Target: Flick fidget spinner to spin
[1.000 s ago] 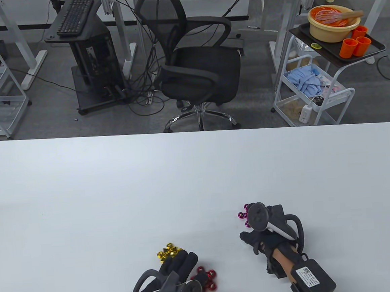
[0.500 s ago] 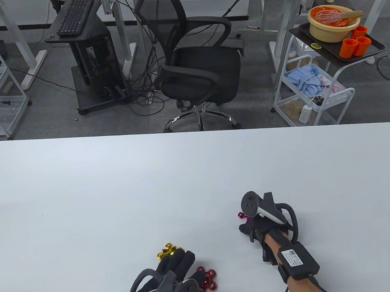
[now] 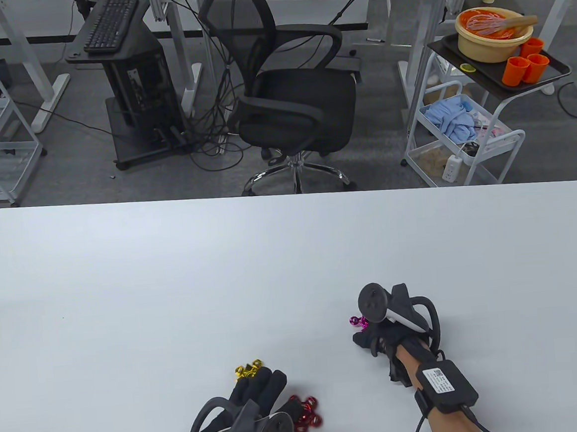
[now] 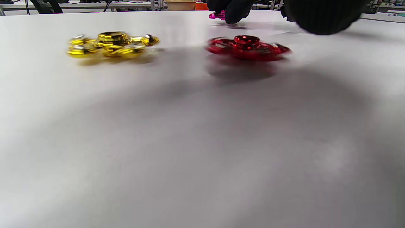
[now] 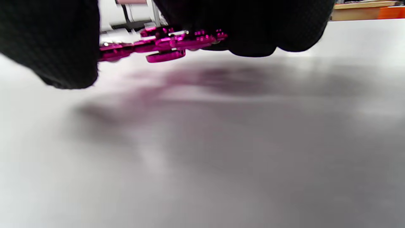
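Note:
Three metallic fidget spinners lie on the white table point(image 3: 174, 285). The gold spinner point(image 3: 248, 369) sits just past my left hand's fingertips and shows blurred in the left wrist view point(image 4: 110, 44). The red spinner point(image 3: 304, 415) lies right of my left hand point(image 3: 259, 388) and looks motion-blurred in the left wrist view point(image 4: 248, 48). My left hand lies open between them and touches neither. My right hand point(image 3: 378, 336) covers most of the magenta spinner point(image 3: 358, 322). In the right wrist view its fingers point(image 5: 253, 28) hold the magenta spinner point(image 5: 158, 46) a little above the table.
A black office chair point(image 3: 288, 91) stands beyond the table's far edge. A cart point(image 3: 497, 80) with a bowl and orange cups stands at the back right. The white tabletop stretches wide to the left and far side of both hands.
My right hand closed over the magenta spinner, drew it slightly nearer and hid more of it. My left hand's fingers shifted a little, and the red spinner has turned.

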Demonstrator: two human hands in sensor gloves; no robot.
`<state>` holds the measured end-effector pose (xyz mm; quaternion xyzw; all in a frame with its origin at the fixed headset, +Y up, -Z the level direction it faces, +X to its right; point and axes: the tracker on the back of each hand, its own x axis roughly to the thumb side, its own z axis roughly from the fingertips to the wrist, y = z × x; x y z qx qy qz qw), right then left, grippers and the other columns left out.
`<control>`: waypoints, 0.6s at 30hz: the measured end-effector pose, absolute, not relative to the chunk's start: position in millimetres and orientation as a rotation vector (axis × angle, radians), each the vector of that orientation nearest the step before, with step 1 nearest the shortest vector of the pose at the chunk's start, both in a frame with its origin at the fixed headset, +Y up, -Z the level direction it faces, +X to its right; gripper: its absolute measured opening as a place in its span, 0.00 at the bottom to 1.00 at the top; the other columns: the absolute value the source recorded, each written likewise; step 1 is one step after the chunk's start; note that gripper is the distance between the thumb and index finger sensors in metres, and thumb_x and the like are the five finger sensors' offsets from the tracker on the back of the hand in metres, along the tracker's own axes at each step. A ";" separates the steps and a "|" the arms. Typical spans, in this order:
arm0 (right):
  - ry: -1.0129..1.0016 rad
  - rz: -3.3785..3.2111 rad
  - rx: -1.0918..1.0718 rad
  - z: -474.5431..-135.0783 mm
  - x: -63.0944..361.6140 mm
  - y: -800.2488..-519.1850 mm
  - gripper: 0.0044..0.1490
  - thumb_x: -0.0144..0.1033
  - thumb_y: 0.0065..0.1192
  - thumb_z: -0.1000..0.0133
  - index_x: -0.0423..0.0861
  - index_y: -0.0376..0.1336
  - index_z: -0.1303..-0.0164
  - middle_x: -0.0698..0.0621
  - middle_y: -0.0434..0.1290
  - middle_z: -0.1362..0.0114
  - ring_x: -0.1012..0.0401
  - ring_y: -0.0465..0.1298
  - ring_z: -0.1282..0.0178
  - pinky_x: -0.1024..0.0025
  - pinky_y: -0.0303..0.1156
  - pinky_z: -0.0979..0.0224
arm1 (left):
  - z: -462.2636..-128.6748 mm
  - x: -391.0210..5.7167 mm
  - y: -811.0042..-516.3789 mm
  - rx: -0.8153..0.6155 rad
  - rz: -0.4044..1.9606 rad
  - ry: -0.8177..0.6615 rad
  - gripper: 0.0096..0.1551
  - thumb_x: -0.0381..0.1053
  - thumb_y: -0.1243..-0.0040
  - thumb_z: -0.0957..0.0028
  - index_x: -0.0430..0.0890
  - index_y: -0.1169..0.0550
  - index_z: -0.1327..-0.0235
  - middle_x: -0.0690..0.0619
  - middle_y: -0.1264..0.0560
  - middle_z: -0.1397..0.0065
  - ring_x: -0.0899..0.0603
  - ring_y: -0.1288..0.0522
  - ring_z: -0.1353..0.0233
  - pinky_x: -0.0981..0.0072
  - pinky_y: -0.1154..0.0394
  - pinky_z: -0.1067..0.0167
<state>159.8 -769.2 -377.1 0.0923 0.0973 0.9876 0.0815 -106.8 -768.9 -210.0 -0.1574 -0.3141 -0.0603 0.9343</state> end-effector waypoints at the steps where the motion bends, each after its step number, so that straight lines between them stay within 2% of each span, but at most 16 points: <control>1: 0.281 2.926 0.303 -371.6 158.1 -767.1 0.58 0.56 0.76 0.59 0.39 0.50 0.29 0.37 0.60 0.25 0.36 0.65 0.33 0.40 0.65 0.31 | -210.6 -107.2 -769.0 -0.322 -0.122 -0.641 0.44 0.68 0.49 0.58 0.59 0.50 0.31 0.43 0.73 0.24 0.32 0.69 0.23 0.34 0.62 0.27; 9: 0.215 2.877 0.612 -314.1 133.9 -760.0 0.58 0.55 0.77 0.59 0.40 0.50 0.29 0.38 0.60 0.25 0.36 0.65 0.32 0.40 0.66 0.30 | -213.4 -107.8 -770.6 -0.332 -0.118 -0.628 0.44 0.68 0.49 0.58 0.58 0.50 0.31 0.43 0.73 0.24 0.32 0.71 0.23 0.34 0.62 0.27; 18: 0.247 2.923 0.762 -288.1 111.6 -770.9 0.59 0.55 0.77 0.59 0.40 0.50 0.28 0.37 0.59 0.24 0.36 0.65 0.32 0.41 0.65 0.30 | -214.2 -109.7 -767.6 -0.323 -0.110 -0.620 0.44 0.68 0.49 0.58 0.58 0.50 0.31 0.43 0.73 0.24 0.32 0.71 0.23 0.34 0.62 0.27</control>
